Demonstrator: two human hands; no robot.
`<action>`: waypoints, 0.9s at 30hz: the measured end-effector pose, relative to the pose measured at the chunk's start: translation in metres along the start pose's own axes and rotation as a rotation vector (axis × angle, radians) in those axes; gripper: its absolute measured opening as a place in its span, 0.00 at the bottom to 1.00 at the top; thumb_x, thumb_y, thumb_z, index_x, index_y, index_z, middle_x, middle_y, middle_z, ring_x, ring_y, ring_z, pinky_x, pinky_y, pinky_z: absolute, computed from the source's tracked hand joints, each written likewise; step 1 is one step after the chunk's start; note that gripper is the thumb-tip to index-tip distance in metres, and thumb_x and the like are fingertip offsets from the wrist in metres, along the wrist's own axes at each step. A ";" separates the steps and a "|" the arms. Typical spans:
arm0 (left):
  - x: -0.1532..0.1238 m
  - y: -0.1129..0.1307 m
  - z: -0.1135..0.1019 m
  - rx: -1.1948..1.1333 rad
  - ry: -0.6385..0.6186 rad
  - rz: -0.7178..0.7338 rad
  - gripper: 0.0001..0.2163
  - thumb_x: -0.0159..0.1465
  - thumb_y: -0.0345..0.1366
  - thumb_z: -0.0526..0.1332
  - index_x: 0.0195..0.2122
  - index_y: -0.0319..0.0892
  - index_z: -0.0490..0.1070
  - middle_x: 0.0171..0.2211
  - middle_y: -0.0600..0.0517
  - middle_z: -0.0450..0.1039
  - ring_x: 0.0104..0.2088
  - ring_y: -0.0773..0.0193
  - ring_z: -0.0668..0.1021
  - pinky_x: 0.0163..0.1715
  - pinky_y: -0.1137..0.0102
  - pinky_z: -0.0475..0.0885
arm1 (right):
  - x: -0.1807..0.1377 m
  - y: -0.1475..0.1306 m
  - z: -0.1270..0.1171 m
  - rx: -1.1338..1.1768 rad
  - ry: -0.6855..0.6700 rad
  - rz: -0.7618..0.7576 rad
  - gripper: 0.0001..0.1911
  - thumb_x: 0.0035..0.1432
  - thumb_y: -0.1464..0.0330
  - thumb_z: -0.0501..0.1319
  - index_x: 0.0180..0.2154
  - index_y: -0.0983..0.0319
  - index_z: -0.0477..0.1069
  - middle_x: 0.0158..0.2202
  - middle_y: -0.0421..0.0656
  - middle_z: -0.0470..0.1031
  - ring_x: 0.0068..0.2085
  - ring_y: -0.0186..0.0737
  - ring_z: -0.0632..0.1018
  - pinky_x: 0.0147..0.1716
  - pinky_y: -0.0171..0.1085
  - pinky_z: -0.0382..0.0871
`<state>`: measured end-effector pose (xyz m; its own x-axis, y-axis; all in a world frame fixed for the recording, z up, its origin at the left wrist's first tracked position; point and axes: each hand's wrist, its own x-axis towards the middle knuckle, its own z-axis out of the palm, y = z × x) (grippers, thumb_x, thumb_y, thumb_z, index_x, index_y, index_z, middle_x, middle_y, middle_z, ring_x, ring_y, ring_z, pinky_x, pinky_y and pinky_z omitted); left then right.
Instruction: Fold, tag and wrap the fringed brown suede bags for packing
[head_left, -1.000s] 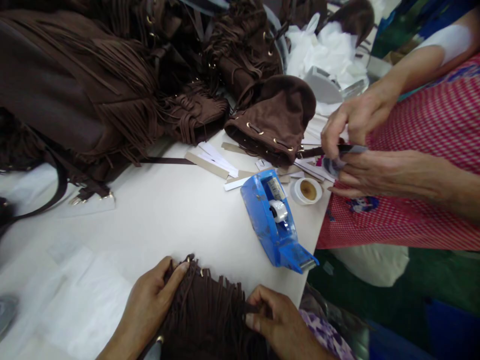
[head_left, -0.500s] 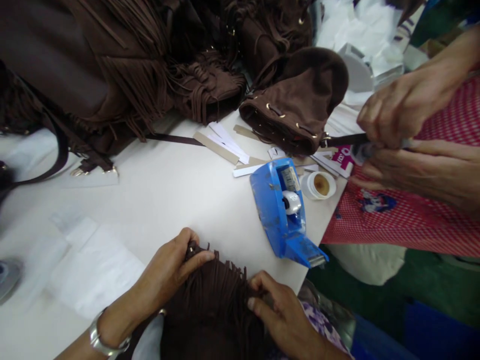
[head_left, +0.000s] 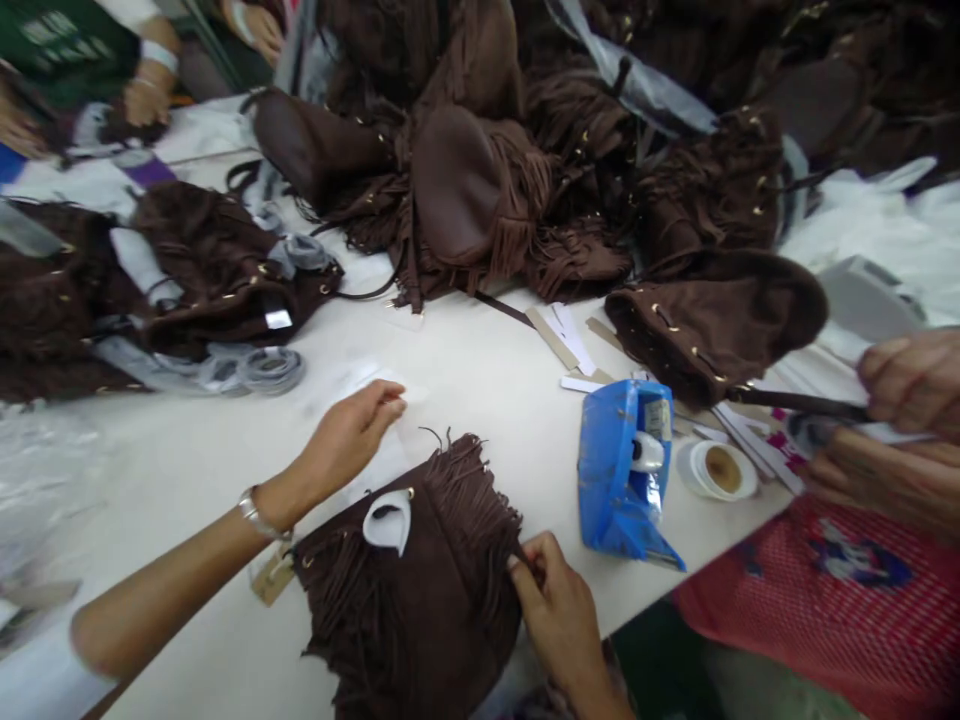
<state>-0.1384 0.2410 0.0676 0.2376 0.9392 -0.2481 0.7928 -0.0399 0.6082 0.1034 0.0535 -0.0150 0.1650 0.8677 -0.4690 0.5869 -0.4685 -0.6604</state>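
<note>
In the head view, a dark brown fringed bag point(head_left: 442, 590) lies at the table's near edge, fringe fanned out along its top and sides. White wrapping point(head_left: 397, 530) pokes out near its eyelets, and a tan tag point(head_left: 273, 578) hangs at its left corner. My right hand point(head_left: 559, 605) pinches the fringed right edge of the bag between thumb and fingers. Apart from the bag, my left hand point(head_left: 358, 435) is over a thin white sheet point(head_left: 386, 462) on the table. Its fingers are closed together; whether they grip the sheet is hidden.
A blue tape dispenser point(head_left: 607, 470) stands to the right, beside a white jar point(head_left: 724, 470). Paper strips point(head_left: 559, 340) lie behind it. Brown bags point(head_left: 457, 190) are heaped at the back. A co-worker's hands point(head_left: 900, 430) hold a strap at right. Plastic wrap point(head_left: 52, 480) lies at left.
My left hand has let go of the bag's top edge and moved up over the white sheet. The bag now lies flatter, more of it showing. The view has swung left.
</note>
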 end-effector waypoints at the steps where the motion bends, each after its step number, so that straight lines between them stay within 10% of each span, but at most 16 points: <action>1: -0.032 0.000 -0.007 0.072 0.167 -0.060 0.17 0.70 0.44 0.45 0.46 0.44 0.70 0.40 0.51 0.78 0.42 0.61 0.78 0.45 0.66 0.72 | 0.001 0.001 0.000 -0.016 0.014 -0.030 0.13 0.64 0.55 0.51 0.33 0.56 0.59 0.24 0.37 0.70 0.27 0.41 0.74 0.30 0.36 0.61; 4: -0.134 0.009 0.012 0.300 0.391 0.066 0.12 0.69 0.40 0.50 0.43 0.45 0.72 0.40 0.50 0.79 0.43 0.60 0.79 0.47 0.66 0.72 | 0.002 0.005 0.000 -0.063 0.048 -0.129 0.13 0.64 0.55 0.51 0.33 0.56 0.60 0.24 0.36 0.71 0.28 0.42 0.76 0.29 0.36 0.61; 6: -0.181 0.015 0.048 0.380 0.227 0.520 0.11 0.68 0.35 0.53 0.46 0.46 0.73 0.45 0.50 0.79 0.48 0.62 0.78 0.53 0.67 0.70 | 0.001 0.007 0.001 -0.112 0.079 -0.195 0.12 0.65 0.57 0.50 0.33 0.56 0.60 0.25 0.37 0.72 0.29 0.42 0.77 0.30 0.36 0.61; 8: -0.200 0.019 0.081 0.465 0.017 0.643 0.15 0.68 0.37 0.54 0.55 0.48 0.69 0.54 0.50 0.75 0.57 0.58 0.74 0.60 0.59 0.65 | 0.000 0.009 0.002 -0.160 0.106 -0.253 0.11 0.65 0.58 0.49 0.34 0.57 0.60 0.26 0.38 0.73 0.30 0.43 0.77 0.30 0.36 0.61; 14: -0.205 0.006 0.091 0.623 0.128 0.276 0.24 0.68 0.47 0.53 0.65 0.52 0.58 0.67 0.48 0.59 0.64 0.44 0.65 0.59 0.43 0.62 | -0.002 0.011 0.003 -0.238 0.142 -0.364 0.10 0.66 0.59 0.46 0.34 0.56 0.58 0.26 0.39 0.73 0.31 0.44 0.78 0.29 0.36 0.60; 18: -0.242 -0.012 0.091 0.695 0.266 -0.046 0.20 0.69 0.40 0.49 0.60 0.46 0.66 0.63 0.42 0.64 0.57 0.46 0.72 0.50 0.50 0.70 | -0.001 0.015 0.004 -0.228 0.159 -0.404 0.11 0.66 0.58 0.46 0.33 0.56 0.58 0.26 0.39 0.73 0.30 0.44 0.78 0.28 0.36 0.60; 22: -0.279 -0.022 0.091 0.682 0.139 -0.416 0.21 0.70 0.36 0.42 0.43 0.38 0.75 0.44 0.38 0.77 0.40 0.49 0.80 0.38 0.54 0.72 | 0.000 0.017 0.004 -0.210 0.157 -0.425 0.12 0.66 0.58 0.46 0.33 0.56 0.57 0.27 0.39 0.74 0.31 0.44 0.79 0.28 0.36 0.60; 27: -0.257 0.014 0.054 0.576 0.195 -0.215 0.21 0.71 0.43 0.41 0.45 0.44 0.73 0.46 0.43 0.77 0.47 0.51 0.78 0.49 0.53 0.69 | 0.002 0.019 0.003 -0.217 0.103 -0.410 0.11 0.67 0.59 0.45 0.33 0.56 0.56 0.27 0.40 0.73 0.31 0.45 0.79 0.30 0.37 0.60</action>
